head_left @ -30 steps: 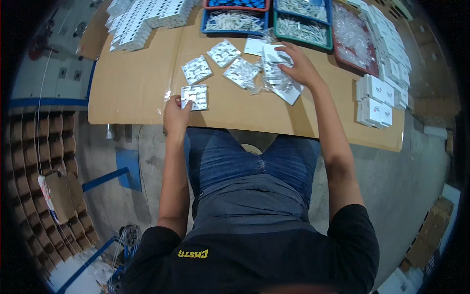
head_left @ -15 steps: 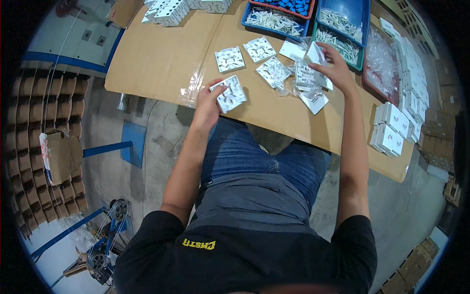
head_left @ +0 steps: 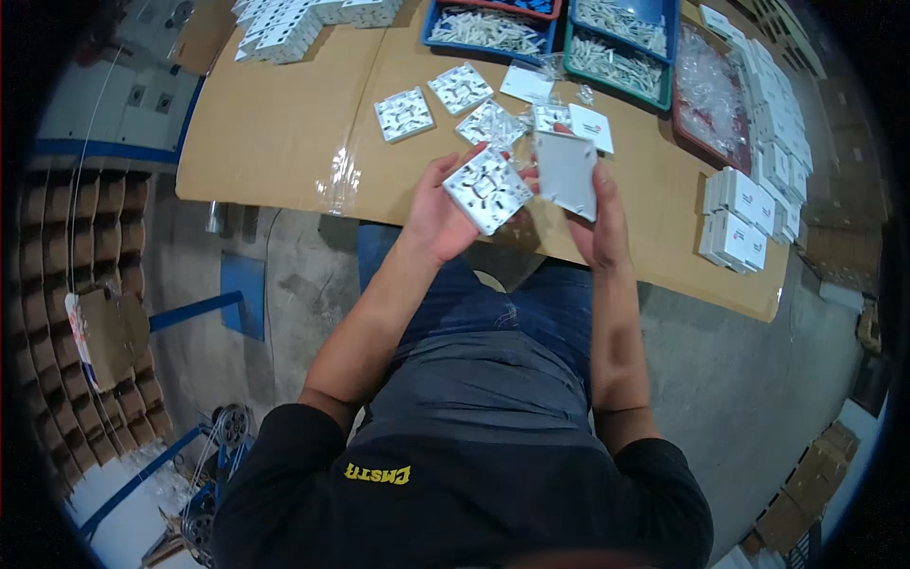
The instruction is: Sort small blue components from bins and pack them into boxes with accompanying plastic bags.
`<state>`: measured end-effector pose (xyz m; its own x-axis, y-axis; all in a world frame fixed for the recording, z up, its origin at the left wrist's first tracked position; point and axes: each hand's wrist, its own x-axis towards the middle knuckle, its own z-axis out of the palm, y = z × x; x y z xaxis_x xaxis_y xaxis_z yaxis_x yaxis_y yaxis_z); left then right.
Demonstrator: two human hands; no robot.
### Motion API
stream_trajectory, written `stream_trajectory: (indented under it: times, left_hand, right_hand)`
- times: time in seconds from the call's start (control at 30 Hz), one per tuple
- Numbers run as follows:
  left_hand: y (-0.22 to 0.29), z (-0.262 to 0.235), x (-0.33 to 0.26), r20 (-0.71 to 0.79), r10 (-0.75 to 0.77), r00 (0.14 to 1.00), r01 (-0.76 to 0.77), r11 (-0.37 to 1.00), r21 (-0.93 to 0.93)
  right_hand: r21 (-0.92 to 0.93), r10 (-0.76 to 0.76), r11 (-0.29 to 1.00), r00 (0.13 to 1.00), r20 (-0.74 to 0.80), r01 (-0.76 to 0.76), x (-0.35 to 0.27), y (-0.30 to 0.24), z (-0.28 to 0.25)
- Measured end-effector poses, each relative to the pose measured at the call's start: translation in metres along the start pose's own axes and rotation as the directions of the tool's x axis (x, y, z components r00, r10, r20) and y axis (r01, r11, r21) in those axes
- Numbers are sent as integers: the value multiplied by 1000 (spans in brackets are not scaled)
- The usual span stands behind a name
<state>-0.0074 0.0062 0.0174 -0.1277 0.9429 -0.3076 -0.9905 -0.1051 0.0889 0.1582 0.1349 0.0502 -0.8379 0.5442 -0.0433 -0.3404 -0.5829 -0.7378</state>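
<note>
My left hand [head_left: 438, 216] is closed around a white square plastic base [head_left: 487, 190], its moulded, slotted inner side facing up. Close beside it, my right hand [head_left: 609, 226] grips a flat white cover plate [head_left: 567, 174] by its right edge, tilted with its plain face toward me. The two parts are near each other but look apart. Just beyond my hands, similar bases [head_left: 405, 115] lie on the table. Clear plastic wrap [head_left: 512, 123] covers some of them. A white printed plate [head_left: 591, 128] lies partly behind the held cover, and another white plate [head_left: 527, 82] lies farther back.
The table [head_left: 275, 142] is topped with cardboard. At the back stand a blue tray [head_left: 545, 52] and a green tray [head_left: 654, 102] of white plugs, and a red tray [head_left: 684, 133] of clear bags. White parts are stacked at right [head_left: 735, 223] and far left [head_left: 284, 38].
My left hand has moved right with the base and turned palm up. My right hand has brought the white cover from the pile toward me, beside the base. The view has shifted slightly.
</note>
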Motion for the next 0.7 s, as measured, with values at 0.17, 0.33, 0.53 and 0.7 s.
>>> stream_trajectory:
  times: [0.17,0.33,0.53,0.7]
  left_hand:
    - [-13,11,-8,-2,86,996,-85,986,145]
    - [-23,25,-19,-25,187,982,-172,942,287]
    - [-21,30,-24,-30,220,975,-199,927,317]
    - [-22,31,-26,-30,227,973,-204,919,337]
  right_hand:
    - [-873,-250,434,961,120,221,-8,4,33]
    - [-917,-329,293,929,171,272,-9,33,36]
    - [-908,-369,270,905,209,320,-6,40,40]
    - [-910,-362,254,905,224,327,-7,43,40]
